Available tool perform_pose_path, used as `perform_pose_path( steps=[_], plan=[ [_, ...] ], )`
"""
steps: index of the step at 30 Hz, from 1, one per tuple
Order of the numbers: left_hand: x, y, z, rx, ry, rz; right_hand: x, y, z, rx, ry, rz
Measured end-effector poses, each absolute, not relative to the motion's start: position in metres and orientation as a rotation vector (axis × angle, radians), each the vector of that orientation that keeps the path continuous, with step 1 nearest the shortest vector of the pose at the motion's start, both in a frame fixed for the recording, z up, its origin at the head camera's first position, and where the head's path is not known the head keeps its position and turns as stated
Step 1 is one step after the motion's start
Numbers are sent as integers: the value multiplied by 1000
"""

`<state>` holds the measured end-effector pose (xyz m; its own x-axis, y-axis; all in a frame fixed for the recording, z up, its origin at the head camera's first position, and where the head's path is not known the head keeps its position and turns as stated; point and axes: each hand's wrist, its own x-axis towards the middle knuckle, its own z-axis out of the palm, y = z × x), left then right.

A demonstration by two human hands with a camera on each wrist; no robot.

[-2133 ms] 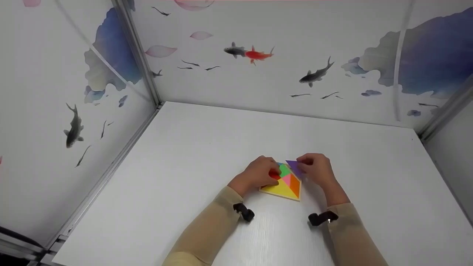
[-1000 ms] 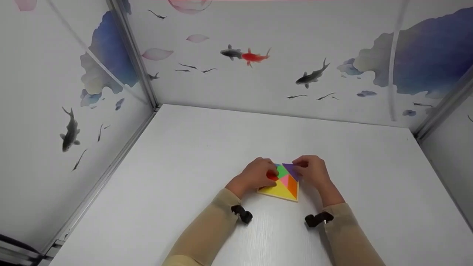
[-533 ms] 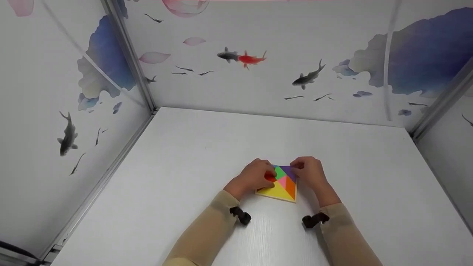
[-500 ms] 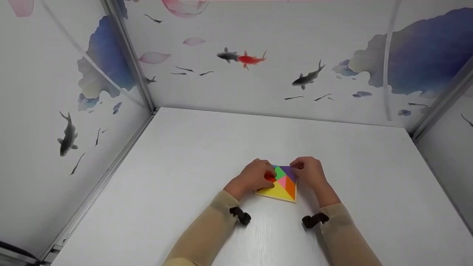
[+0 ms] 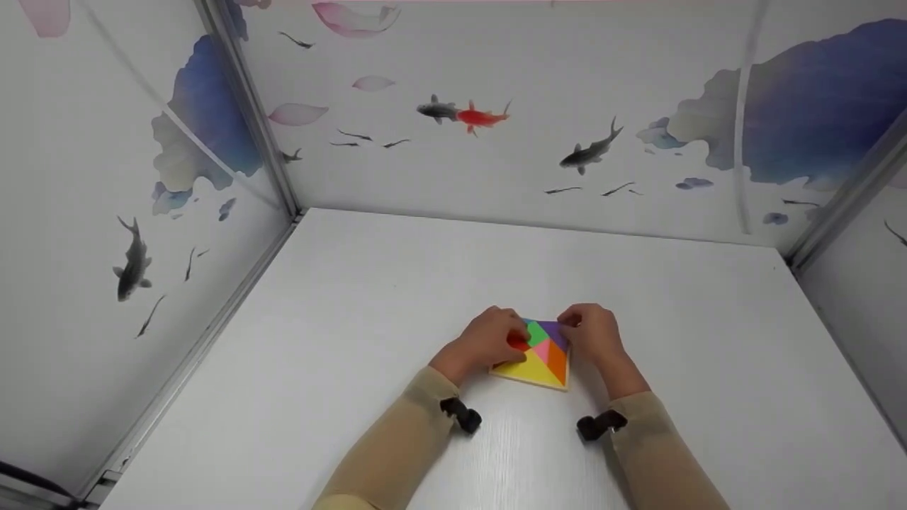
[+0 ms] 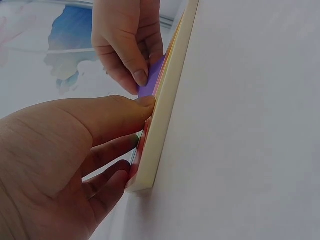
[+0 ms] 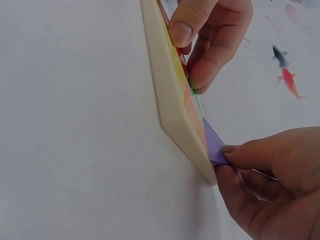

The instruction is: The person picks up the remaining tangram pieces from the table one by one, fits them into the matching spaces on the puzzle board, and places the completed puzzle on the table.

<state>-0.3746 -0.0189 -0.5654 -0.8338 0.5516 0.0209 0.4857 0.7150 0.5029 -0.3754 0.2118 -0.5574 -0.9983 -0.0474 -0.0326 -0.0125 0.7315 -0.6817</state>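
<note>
A square tangram puzzle with a pale wooden tray point(image 5: 528, 384) lies on the white table, its coloured pieces forming a near-full square. Thumb and index finger of my right hand point(image 5: 594, 338) pinch a purple triangle tile point(image 7: 214, 142) at the tray's far right corner. In the right wrist view this tile slants up from the other pieces. My left hand point(image 5: 489, 338) rests on the puzzle's left side, thumb on the yellow triangle point(image 5: 531, 370), index fingertip by the green piece point(image 5: 536, 334). It partly covers the red piece point(image 5: 519, 342). Pink point(image 5: 542, 350) and orange point(image 5: 558, 363) pieces show uncovered.
The white table point(image 5: 397, 283) spreads around the puzzle. Behind it rises a back wall point(image 5: 496, 170) printed with fish and petals, and a side wall point(image 5: 71, 177) stands at left. Black wrist cameras point(image 5: 462, 416) are strapped over both sleeves.
My right hand has brought the purple triangle leftward from outside the tray's edge to over its far right corner. The left hand keeps its place on the puzzle. The head view has shifted slightly.
</note>
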Motion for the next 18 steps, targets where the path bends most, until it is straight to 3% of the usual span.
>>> perform_pose_path(
  steps=[18],
  plan=[
    [-373,-19,-564,831,2779,773,-375,208,-555,14,2842,-1116]
  ],
)
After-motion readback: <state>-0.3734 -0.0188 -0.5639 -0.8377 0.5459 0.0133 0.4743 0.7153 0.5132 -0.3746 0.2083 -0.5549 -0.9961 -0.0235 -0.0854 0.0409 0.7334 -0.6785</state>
